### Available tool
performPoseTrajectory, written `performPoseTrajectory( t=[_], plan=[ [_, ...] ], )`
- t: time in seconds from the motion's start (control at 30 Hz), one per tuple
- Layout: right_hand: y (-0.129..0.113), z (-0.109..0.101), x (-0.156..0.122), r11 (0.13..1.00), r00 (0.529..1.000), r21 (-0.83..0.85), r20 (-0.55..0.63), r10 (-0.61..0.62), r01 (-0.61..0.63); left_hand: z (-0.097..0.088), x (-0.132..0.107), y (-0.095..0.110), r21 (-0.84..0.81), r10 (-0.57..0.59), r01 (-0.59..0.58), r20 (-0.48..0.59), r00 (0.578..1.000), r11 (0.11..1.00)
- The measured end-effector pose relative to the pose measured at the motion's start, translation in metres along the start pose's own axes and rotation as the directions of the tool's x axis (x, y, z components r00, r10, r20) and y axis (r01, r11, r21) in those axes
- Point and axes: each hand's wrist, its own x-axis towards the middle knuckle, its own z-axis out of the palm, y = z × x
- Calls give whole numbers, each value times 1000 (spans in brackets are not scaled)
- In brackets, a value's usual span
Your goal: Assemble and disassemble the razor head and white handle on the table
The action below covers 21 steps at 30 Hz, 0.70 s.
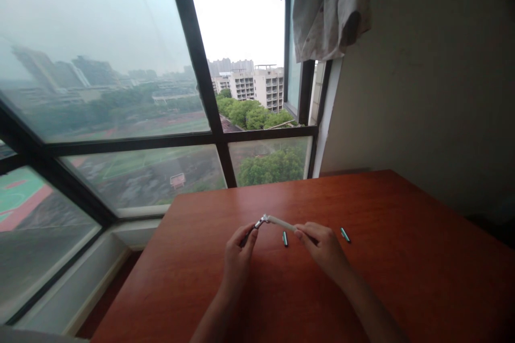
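My left hand [237,252] is closed round the dark grip of a razor handle [260,221], whose silver neck points up and to the right. In my right hand [322,246] is a slim pale stick [281,223], shaped much like a toothbrush, pinched between thumb and fingers. Its far tip meets the razor's silver end; whether bristles are there is too small to tell. A small green-and-black razor cartridge [285,239] lies on the table between my hands. Another razor cartridge [345,235] rests to the right of my right hand.
The reddish-brown wooden table [193,278] reaches to the windows. Dark window frames [132,143] stand behind it, with one sash [295,37] open. Grey cloth [330,10] hangs at the upper right, beside a plain wall [422,91].
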Motion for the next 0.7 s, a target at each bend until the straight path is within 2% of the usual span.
performPoseTrajectory(
  t=[0.4,0.7],
  plan=[
    [0,-1,0,1000,999,17,38,15,-16,1,-1,-4,51,67,-67,7,998,996],
    [1,-2,0,999,999,42,48,20,-22,0,-1,-4,48,71,-72,5,997,996]
  ],
)
